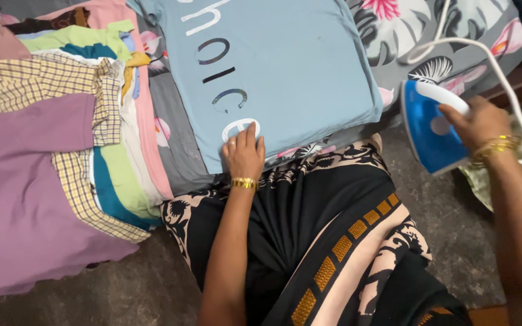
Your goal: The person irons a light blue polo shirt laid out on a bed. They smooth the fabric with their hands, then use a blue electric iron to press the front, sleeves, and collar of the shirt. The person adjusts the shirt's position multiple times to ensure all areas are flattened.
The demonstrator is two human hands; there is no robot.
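A light blue T-shirt (285, 66) with printed letters lies flat on a grey floral sheet (394, 42). My left hand (244, 154) rests palm down on the shirt's near edge, fingers together, with a gold bracelet at the wrist. My right hand (478, 124) grips the white handle of a blue and white clothes iron (431, 127), held tilted off the shirt to its right, over the sheet's edge. The iron's white cord (502, 75) loops up and back behind the hand.
A pile of folded clothes (61, 151) lies at the left: purple fabric, a yellow checked piece, green, blue and pink layers. My lap is covered by black and peach patterned cloth (327, 235). Grey floor (454, 211) shows at the right and front.
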